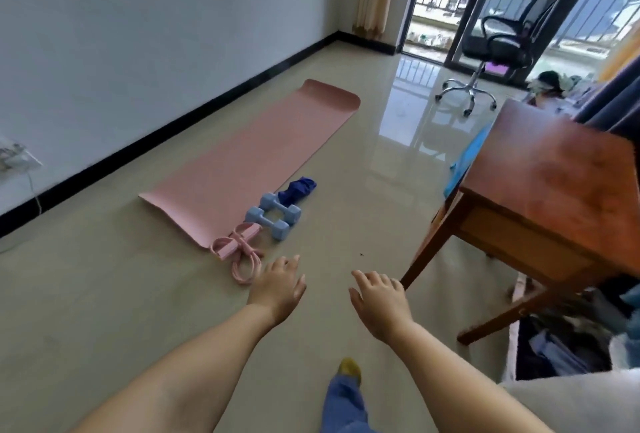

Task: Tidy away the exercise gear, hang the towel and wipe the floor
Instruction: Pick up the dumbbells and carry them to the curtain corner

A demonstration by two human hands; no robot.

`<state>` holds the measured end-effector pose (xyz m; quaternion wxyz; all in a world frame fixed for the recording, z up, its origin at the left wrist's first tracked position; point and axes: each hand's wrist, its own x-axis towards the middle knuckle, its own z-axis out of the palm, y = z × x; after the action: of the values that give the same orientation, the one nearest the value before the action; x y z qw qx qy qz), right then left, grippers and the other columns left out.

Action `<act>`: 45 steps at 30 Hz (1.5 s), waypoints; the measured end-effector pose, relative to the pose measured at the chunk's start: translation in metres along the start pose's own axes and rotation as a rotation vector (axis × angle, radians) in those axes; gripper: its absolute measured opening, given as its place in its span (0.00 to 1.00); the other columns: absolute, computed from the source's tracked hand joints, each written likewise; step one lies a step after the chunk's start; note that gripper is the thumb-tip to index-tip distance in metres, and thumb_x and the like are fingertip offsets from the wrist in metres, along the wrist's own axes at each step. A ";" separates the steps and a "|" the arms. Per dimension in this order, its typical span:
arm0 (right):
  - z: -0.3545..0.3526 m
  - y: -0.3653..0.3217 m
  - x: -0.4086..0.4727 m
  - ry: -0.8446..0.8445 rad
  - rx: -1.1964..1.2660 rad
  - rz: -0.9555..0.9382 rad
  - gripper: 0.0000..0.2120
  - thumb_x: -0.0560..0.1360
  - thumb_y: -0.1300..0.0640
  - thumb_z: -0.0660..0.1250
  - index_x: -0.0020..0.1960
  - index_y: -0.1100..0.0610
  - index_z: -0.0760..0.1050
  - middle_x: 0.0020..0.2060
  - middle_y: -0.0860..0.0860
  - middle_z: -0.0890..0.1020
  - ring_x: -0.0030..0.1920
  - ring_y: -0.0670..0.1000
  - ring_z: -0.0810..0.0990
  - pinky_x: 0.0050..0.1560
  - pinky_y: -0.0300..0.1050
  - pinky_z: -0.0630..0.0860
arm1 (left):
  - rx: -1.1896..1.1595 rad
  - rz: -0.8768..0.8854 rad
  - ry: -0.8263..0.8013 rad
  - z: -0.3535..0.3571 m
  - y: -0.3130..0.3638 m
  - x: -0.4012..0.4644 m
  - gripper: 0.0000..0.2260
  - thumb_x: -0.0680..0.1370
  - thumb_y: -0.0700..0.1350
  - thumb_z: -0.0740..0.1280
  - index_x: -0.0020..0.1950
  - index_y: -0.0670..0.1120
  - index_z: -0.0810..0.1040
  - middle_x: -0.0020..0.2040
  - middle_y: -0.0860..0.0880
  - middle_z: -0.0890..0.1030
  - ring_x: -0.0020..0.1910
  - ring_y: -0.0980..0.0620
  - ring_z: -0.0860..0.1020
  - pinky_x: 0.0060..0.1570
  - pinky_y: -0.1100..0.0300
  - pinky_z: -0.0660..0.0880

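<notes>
A pink exercise mat (pixel 252 158) lies unrolled on the tiled floor near the wall. At its near right edge sit two light blue dumbbells (pixel 273 216), a crumpled dark blue towel (pixel 298 190) and a pink resistance band (pixel 239 252) with loops. My left hand (pixel 277 285) is stretched forward, fingers relaxed, holding nothing, just short of the band. Level with it, my right hand (pixel 379 297) reaches out empty, palm down, over bare floor.
A wooden table (pixel 554 183) stands at the right with a light blue item (pixel 467 158) against its far side. A black office chair (pixel 502 41) stands by the balcony door. Clutter lies under and beside the table. A wall socket and cable (pixel 14 155) are at left.
</notes>
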<state>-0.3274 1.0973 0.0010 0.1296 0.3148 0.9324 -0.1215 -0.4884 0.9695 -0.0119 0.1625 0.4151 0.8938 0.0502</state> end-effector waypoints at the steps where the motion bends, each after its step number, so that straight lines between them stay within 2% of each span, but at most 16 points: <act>1: -0.010 0.013 0.022 -0.014 -0.016 -0.015 0.23 0.82 0.45 0.47 0.75 0.50 0.56 0.69 0.50 0.69 0.68 0.54 0.66 0.70 0.52 0.60 | -0.024 -0.026 0.004 -0.006 0.006 0.022 0.23 0.80 0.55 0.52 0.74 0.49 0.59 0.70 0.47 0.68 0.68 0.46 0.66 0.68 0.48 0.60; 5: -0.052 0.056 0.112 -0.025 -0.072 -0.032 0.23 0.82 0.45 0.46 0.74 0.50 0.56 0.68 0.50 0.69 0.68 0.53 0.67 0.69 0.52 0.61 | -0.106 -0.104 0.047 -0.033 0.027 0.103 0.23 0.81 0.54 0.52 0.74 0.48 0.59 0.70 0.47 0.68 0.69 0.46 0.66 0.67 0.49 0.61; 9: -0.081 0.067 0.192 -0.059 -0.095 -0.098 0.22 0.82 0.45 0.47 0.74 0.50 0.57 0.68 0.51 0.69 0.68 0.54 0.67 0.68 0.52 0.62 | -0.141 -0.157 0.019 -0.040 0.028 0.171 0.23 0.80 0.54 0.53 0.74 0.47 0.60 0.68 0.46 0.70 0.67 0.46 0.68 0.66 0.49 0.61; 16: -0.110 0.045 0.347 -0.102 -0.120 -0.238 0.22 0.82 0.46 0.47 0.74 0.50 0.57 0.68 0.50 0.69 0.67 0.54 0.67 0.67 0.49 0.63 | -0.171 -0.254 -0.012 -0.061 -0.015 0.299 0.22 0.81 0.53 0.53 0.74 0.47 0.60 0.69 0.45 0.69 0.67 0.44 0.68 0.65 0.50 0.64; 22: -0.157 0.020 0.487 -0.100 -0.108 -0.219 0.21 0.82 0.47 0.47 0.74 0.50 0.57 0.68 0.51 0.69 0.67 0.53 0.68 0.66 0.48 0.63 | -0.205 -0.244 0.027 -0.118 -0.062 0.426 0.21 0.81 0.52 0.53 0.73 0.47 0.60 0.68 0.46 0.68 0.64 0.45 0.68 0.62 0.52 0.65; 27: -0.178 -0.012 0.575 -0.148 -0.107 -0.299 0.22 0.82 0.47 0.47 0.74 0.51 0.56 0.69 0.52 0.68 0.67 0.54 0.68 0.67 0.49 0.63 | -0.237 -0.366 0.065 -0.143 -0.101 0.499 0.21 0.81 0.52 0.54 0.73 0.48 0.60 0.69 0.46 0.68 0.65 0.45 0.68 0.61 0.53 0.65; 31: -0.178 -0.032 0.643 -0.240 -0.193 -0.420 0.23 0.82 0.48 0.49 0.75 0.52 0.55 0.68 0.52 0.69 0.67 0.54 0.68 0.66 0.49 0.64 | -0.290 -0.518 0.068 -0.135 -0.124 0.533 0.23 0.81 0.52 0.54 0.74 0.48 0.59 0.70 0.46 0.68 0.66 0.45 0.68 0.63 0.54 0.64; 36: -0.169 -0.049 0.723 -0.391 -0.339 -0.661 0.24 0.82 0.48 0.49 0.76 0.53 0.52 0.68 0.53 0.68 0.68 0.55 0.67 0.66 0.49 0.64 | -0.458 -0.859 0.109 -0.112 -0.141 0.563 0.22 0.81 0.52 0.55 0.73 0.46 0.62 0.68 0.44 0.70 0.66 0.44 0.68 0.63 0.52 0.64; 39: -0.154 -0.053 0.774 -0.480 -0.460 -0.771 0.24 0.82 0.48 0.49 0.76 0.54 0.52 0.68 0.53 0.68 0.68 0.55 0.67 0.66 0.49 0.65 | -0.538 -1.041 0.119 -0.090 -0.137 0.583 0.20 0.80 0.52 0.56 0.71 0.48 0.65 0.68 0.45 0.70 0.65 0.43 0.70 0.58 0.52 0.69; 41: -0.137 -0.058 0.802 -0.520 -0.498 -0.791 0.24 0.82 0.48 0.48 0.76 0.54 0.52 0.68 0.53 0.68 0.67 0.55 0.68 0.65 0.49 0.65 | -0.590 -1.087 0.096 -0.067 -0.135 0.597 0.20 0.80 0.53 0.56 0.71 0.48 0.64 0.67 0.47 0.71 0.63 0.45 0.72 0.57 0.53 0.70; 45: -0.074 -0.064 0.842 -0.615 -0.436 -0.789 0.22 0.82 0.50 0.49 0.74 0.53 0.54 0.67 0.53 0.69 0.65 0.55 0.69 0.62 0.48 0.68 | -0.733 -1.151 0.066 -0.002 -0.141 0.626 0.21 0.80 0.51 0.57 0.73 0.49 0.62 0.66 0.46 0.71 0.62 0.44 0.71 0.56 0.50 0.72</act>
<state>-1.0258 1.5382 -0.1885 0.4031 -0.1429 0.9025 -0.0514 -0.9686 1.3530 -0.1977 0.2663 -0.2098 0.9018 0.2680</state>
